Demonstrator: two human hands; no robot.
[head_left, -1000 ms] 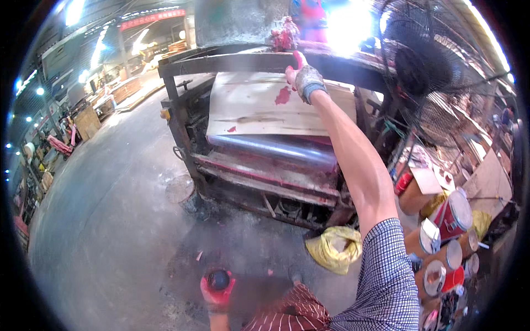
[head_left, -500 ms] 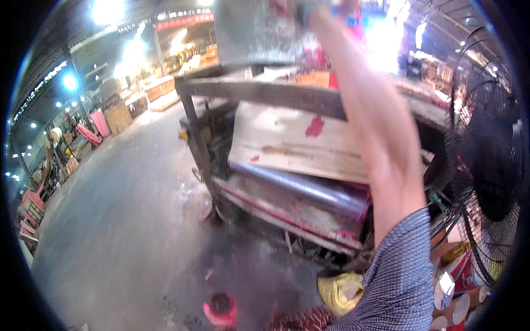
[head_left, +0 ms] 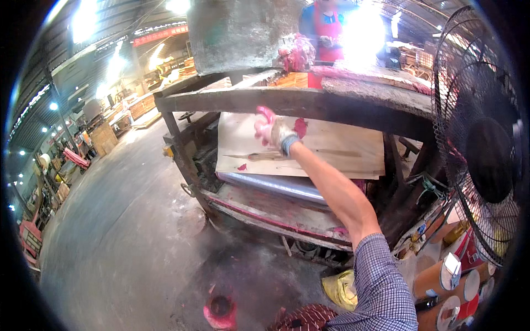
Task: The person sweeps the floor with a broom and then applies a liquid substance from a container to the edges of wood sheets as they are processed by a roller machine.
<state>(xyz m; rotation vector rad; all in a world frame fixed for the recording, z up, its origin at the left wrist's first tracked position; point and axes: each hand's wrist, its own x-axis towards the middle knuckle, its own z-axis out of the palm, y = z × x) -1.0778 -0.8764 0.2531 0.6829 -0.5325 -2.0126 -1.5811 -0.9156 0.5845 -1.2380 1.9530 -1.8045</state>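
Observation:
My right hand [head_left: 271, 131], in a whitish glove with pink-stained fingers, reaches over a pale wooden sheet [head_left: 348, 140] in a dark metal machine frame. Its fingers are spread and slightly bent, with nothing seen in them. Whether it touches the sheet I cannot tell. A pink patch [head_left: 300, 127] marks the sheet beside the wrist. Along the sheet's lower edge lies a shiny metal roller [head_left: 276, 185], partly behind my forearm. Above the hand runs a thick frame beam [head_left: 309, 102], with a pink crusted lump [head_left: 296, 52] higher up. My left hand is out of view.
A large black fan [head_left: 486, 138] stands close on the right, above several brown drums [head_left: 436, 278]. A yellow sack [head_left: 340, 289] lies on the floor below the machine. Behind it is another person in a red apron [head_left: 329, 33]. Grey concrete floor [head_left: 116, 215] stretches left.
My right hand has come down from high above the beam to in front of the pale sheet. The view has shifted a little; the sheet and roller look unmoved.

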